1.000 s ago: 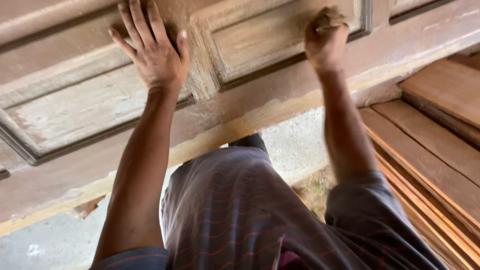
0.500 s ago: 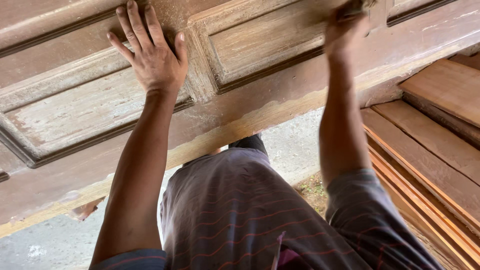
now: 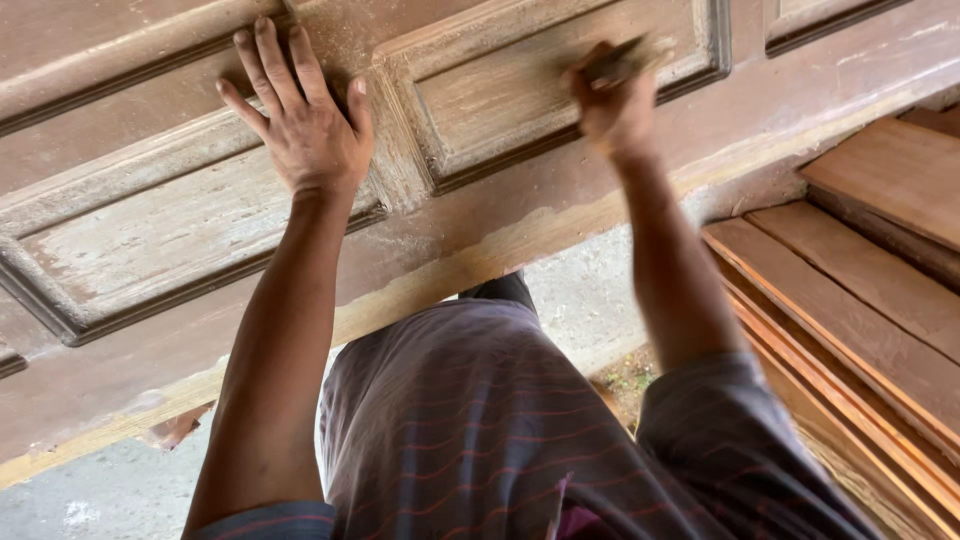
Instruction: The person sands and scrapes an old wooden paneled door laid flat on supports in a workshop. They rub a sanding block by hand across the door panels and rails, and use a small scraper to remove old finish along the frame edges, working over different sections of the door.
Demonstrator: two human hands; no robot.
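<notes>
Now | left hand point(image 3: 305, 125) flat on door panel point(image 3: 180, 235) | right hand point(image 3: 615, 100) grips sanding pad point(image 3: 612, 62)

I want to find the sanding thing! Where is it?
In the head view, the small sanding piece is at upper right, gripped in the right hand against a recessed panel of the wooden door.

Worn panelled wooden door point(image 3: 520, 100); lying flat

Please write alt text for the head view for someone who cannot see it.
The right hand rubs a small, blurred pad over a worn panelled wooden door, while the left hand presses flat on it. Planks are stacked at right.
</notes>
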